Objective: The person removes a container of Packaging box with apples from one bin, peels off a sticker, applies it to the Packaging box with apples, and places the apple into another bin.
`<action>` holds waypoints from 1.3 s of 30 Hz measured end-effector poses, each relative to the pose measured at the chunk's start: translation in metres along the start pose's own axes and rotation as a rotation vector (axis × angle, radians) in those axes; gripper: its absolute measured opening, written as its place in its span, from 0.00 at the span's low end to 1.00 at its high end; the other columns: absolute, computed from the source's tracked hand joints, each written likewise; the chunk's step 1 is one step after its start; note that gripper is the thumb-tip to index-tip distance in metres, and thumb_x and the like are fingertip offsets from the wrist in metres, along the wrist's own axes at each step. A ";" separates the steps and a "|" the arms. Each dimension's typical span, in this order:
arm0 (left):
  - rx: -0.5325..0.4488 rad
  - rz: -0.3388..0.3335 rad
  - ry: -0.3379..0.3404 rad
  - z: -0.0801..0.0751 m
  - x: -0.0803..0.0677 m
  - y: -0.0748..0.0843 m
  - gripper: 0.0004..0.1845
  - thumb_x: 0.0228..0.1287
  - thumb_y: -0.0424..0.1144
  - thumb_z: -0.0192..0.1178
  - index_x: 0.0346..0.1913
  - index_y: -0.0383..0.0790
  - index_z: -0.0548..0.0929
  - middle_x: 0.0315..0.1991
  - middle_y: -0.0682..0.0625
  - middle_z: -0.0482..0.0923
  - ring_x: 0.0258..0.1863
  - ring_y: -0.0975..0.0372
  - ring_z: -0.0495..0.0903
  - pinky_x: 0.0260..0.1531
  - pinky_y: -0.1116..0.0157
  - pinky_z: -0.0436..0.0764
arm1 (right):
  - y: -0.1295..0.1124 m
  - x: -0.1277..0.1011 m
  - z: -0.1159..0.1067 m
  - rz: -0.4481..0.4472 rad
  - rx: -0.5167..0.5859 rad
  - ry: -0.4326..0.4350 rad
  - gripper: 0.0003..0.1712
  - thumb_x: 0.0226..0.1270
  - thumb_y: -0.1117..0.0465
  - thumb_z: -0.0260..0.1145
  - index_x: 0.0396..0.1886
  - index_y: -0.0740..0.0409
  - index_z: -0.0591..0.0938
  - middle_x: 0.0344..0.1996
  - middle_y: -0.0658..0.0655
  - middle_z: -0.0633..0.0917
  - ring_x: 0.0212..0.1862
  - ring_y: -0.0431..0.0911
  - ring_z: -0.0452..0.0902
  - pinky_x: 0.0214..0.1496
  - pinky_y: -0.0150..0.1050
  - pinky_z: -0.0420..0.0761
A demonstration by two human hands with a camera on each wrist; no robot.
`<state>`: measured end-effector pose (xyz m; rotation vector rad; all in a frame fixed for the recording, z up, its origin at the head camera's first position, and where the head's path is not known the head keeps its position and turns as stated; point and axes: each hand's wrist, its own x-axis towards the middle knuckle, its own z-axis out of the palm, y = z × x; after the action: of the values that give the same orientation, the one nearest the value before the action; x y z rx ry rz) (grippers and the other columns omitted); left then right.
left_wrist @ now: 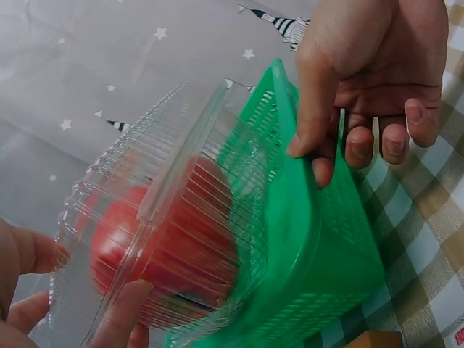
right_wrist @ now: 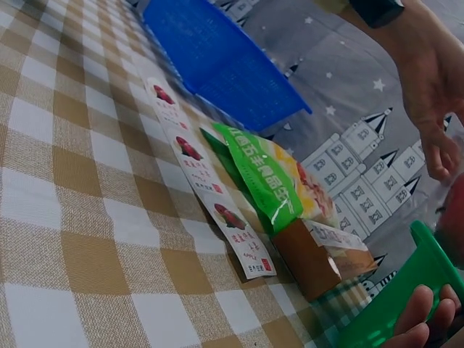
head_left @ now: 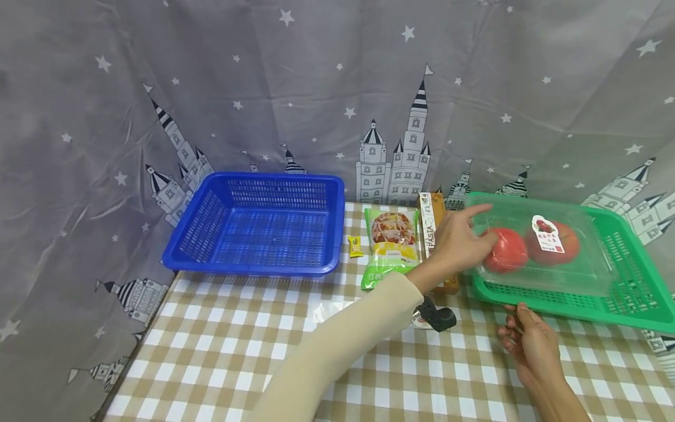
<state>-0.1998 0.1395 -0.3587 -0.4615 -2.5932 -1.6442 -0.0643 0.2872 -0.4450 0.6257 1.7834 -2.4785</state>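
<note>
Two baskets stand on the checked worktop (head_left: 221,351): a blue basket (head_left: 258,223) to the left and a green basket (head_left: 622,281) to the right. In the green one lies one clear plastic box (head_left: 543,246) holding two tomatoes (head_left: 506,251) under a label. Between the baskets lie one green snack bag (head_left: 391,246), one pasta box (head_left: 433,225) and one small yellow packet (head_left: 355,246).

The left hand (head_left: 461,240) grips the left end of the clear box, thumb and fingers closed around it. The right hand (head_left: 529,343) touches the green basket's near rim with loosely curled fingers.

Only the left wrist view shows the box's ribbed lid (left_wrist: 145,217) and the thumb over the basket rim. Only the right wrist view shows a strip of three fruit stickers (right_wrist: 210,181) on the cloth.
</note>
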 end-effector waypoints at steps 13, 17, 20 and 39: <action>0.135 -0.025 -0.034 0.037 0.000 0.004 0.25 0.52 0.45 0.65 0.56 0.64 0.77 0.39 0.59 0.70 0.34 0.71 0.64 0.27 0.72 0.64 | 0.001 0.000 -0.002 0.001 0.024 -0.011 0.18 0.68 0.46 0.53 0.37 0.54 0.80 0.23 0.49 0.71 0.25 0.41 0.73 0.21 0.31 0.69; 0.149 -0.023 -0.036 0.042 0.000 -0.003 0.26 0.52 0.46 0.65 0.57 0.63 0.77 0.41 0.60 0.72 0.37 0.71 0.65 0.30 0.73 0.64 | 0.001 0.000 -0.002 0.005 0.012 -0.007 0.18 0.68 0.46 0.53 0.37 0.54 0.80 0.23 0.49 0.71 0.25 0.41 0.73 0.22 0.31 0.70; 0.161 -0.020 -0.046 0.045 0.000 -0.008 0.26 0.52 0.47 0.65 0.57 0.63 0.76 0.44 0.60 0.74 0.41 0.71 0.66 0.34 0.74 0.65 | 0.001 0.001 -0.001 0.008 0.001 0.002 0.18 0.69 0.46 0.52 0.37 0.54 0.81 0.23 0.49 0.70 0.25 0.41 0.73 0.22 0.31 0.69; -0.003 -0.120 -0.595 0.039 -0.008 0.000 0.36 0.61 0.47 0.52 0.72 0.56 0.51 0.68 0.65 0.53 0.67 0.70 0.48 0.63 0.64 0.56 | -0.001 -0.003 -0.002 0.006 0.001 -0.050 0.18 0.68 0.46 0.52 0.41 0.55 0.78 0.25 0.49 0.72 0.26 0.41 0.73 0.23 0.30 0.71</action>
<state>-0.1869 0.1726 -0.3773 -0.9399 -3.0741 -1.7607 -0.0612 0.2887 -0.4440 0.5625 1.7597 -2.4687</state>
